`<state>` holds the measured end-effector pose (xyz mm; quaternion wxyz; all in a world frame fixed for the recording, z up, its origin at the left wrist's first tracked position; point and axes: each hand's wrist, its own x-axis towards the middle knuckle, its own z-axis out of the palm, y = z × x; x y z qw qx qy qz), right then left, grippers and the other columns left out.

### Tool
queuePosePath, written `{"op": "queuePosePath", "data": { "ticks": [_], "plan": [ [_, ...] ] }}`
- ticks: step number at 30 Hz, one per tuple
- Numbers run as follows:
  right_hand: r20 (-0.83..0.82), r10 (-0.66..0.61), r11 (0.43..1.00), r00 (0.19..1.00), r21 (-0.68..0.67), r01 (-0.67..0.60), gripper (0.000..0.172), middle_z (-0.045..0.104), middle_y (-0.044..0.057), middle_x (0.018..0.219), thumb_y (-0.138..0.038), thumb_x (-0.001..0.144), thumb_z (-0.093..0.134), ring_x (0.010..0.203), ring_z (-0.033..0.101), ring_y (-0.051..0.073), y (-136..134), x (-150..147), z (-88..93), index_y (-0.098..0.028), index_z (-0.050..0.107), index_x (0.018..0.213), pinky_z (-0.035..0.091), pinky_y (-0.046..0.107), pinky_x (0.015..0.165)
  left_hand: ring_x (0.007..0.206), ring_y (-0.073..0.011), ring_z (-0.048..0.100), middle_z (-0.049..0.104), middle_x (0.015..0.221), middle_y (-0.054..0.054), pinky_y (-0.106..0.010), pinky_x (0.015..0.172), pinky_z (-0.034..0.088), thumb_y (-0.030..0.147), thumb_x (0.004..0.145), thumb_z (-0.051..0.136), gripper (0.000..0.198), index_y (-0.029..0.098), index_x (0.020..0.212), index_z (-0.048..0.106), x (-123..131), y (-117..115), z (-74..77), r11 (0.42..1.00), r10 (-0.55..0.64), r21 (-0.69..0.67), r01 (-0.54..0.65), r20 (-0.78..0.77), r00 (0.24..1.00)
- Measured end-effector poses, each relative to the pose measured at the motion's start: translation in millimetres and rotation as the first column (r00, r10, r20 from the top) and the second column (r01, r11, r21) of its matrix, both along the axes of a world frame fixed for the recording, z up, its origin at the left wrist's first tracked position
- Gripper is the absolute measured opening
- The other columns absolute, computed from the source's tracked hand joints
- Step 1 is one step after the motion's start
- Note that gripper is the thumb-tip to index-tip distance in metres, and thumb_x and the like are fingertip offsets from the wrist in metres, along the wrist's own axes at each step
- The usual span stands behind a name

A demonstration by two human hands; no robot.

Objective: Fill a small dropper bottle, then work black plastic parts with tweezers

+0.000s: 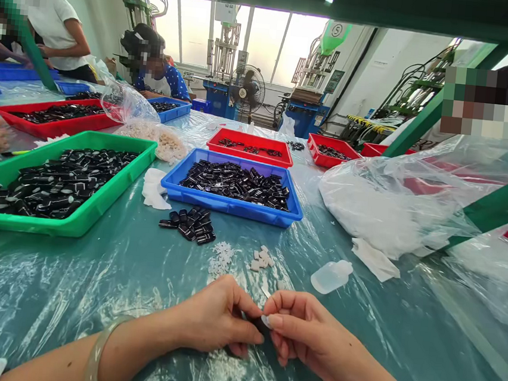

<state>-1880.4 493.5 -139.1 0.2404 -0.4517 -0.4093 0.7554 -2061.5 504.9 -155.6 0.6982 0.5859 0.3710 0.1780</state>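
My left hand (219, 316) and my right hand (307, 333) meet low in the middle, fingers pinched together on one small black part (261, 324), mostly hidden between the fingertips. Just beyond the hands lie a little heap of small white pieces (262, 258) and a patch of tiny clear bits (221, 258). A loose pile of black parts (191, 224) sits further out on the plastic-covered table. A pale bangle is on my left wrist.
A green tray (100, 199) at left and a blue tray (234, 208) ahead hold many black parts. A small clear bottle (331, 276) lies to the right. Red trays (248, 154), plastic bags (397, 198) and other people stand further back.
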Motion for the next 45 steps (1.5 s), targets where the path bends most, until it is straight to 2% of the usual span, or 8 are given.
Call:
{"op": "queuePosePath", "data": {
  "ticks": [18,25,28,31,35,38,41,45],
  "plan": [
    [0.012,-0.039,0.997,0.999,-0.061,0.04,0.034,0.058,-0.002,0.048,-0.036,0.055,0.084,0.041,0.048,0.006,1,-1,-5.4,-0.013,0.062,0.066,0.042,0.018,0.044,0.048,-0.0085,0.055,0.054,0.055,0.002,-0.016,0.047,0.043,0.026,0.069,0.061,0.018,0.014,0.076,0.072,-2,0,-5.9,0.999,-0.039,0.012,0.039,-0.002,0.999],
    [-0.007,-0.053,0.995,0.999,-0.088,0.052,0.034,0.056,-0.003,0.045,-0.034,0.053,0.084,0.039,0.046,0.006,0,-4,-11.0,-0.014,0.059,0.064,0.042,0.017,0.041,0.048,-0.0077,0.054,0.053,0.055,0.002,-0.015,0.045,0.04,0.022,0.069,0.059,0.016,0.014,0.074,0.072,-2,-1,-4.8,0.996,-0.034,0.086,0.036,-0.027,0.999],
    [-0.039,-0.08,0.996,0.996,-0.046,0.078,0.034,0.054,-0.004,0.045,-0.035,0.057,0.083,0.04,0.044,0.005,0,-5,-11.9,-0.014,0.057,0.065,0.04,0.017,0.042,0.047,-0.0086,0.056,0.054,0.051,0.002,-0.016,0.047,0.043,0.024,0.069,0.06,0.017,0.013,0.075,0.072,0,-1,-3.8,0.999,0.004,0.033,-0.004,-0.013,1.0],
    [-0.05,-0.119,0.987,0.992,0.104,0.124,0.033,0.055,-0.003,0.051,-0.042,0.069,0.075,0.043,0.044,0.005,0,-3,-10.3,-0.014,0.059,0.075,0.037,0.016,0.044,0.047,-0.0101,0.058,0.057,0.051,0.0,-0.017,0.047,0.046,0.027,0.067,0.063,0.018,0.011,0.072,0.069,2,0,2.0,0.993,0.091,-0.08,-0.088,0.04,0.995],
    [0.066,-0.171,0.877,0.983,0.464,0.121,0.032,0.055,-0.002,0.068,-0.041,0.079,0.067,0.059,0.049,0.009,-2,2,-7.0,-0.018,0.06,0.099,0.041,0.02,0.054,0.048,-0.0113,0.061,0.062,0.056,-0.004,-0.015,0.043,0.045,0.034,0.064,0.068,0.026,0.008,0.069,0.067,2,2,10.6,0.968,0.189,-0.194,-0.161,0.134,0.973],
    [0.194,-0.15,0.75,0.969,0.662,-0.016,0.042,0.053,-0.001,0.09,-0.027,0.076,0.067,0.076,0.052,0.013,-6,5,-6.2,-0.027,0.052,0.116,0.045,0.024,0.065,0.048,-0.0122,0.062,0.064,0.06,-0.007,-0.015,0.042,0.046,0.041,0.067,0.067,0.034,0.008,0.07,0.067,1,4,11.7,0.946,0.235,-0.272,-0.175,0.207,0.95],
    [0.299,-0.133,0.677,0.945,0.723,-0.133,0.053,0.05,-0.002,0.102,-0.018,0.076,0.064,0.079,0.053,0.013,-9,4,-7.7,-0.035,0.044,0.122,0.046,0.027,0.069,0.048,-0.0129,0.063,0.065,0.063,-0.009,-0.015,0.042,0.048,0.042,0.072,0.06,0.037,0.006,0.07,0.067,2,5,10.2,0.936,0.238,-0.32,-0.149,0.26,0.936],
    [0.34,-0.145,0.634,0.929,0.753,-0.176,0.058,0.047,-0.004,0.1,-0.014,0.074,0.064,0.077,0.052,0.012,-9,3,-9.9,-0.037,0.041,0.122,0.046,0.028,0.071,0.046,-0.011,0.061,0.067,0.077,-0.014,-0.015,0.039,0.046,0.038,0.079,0.051,0.038,0.005,0.077,0.069,1,6,9.2,0.941,0.209,-0.322,-0.1,0.324,0.923]
  ]
}}
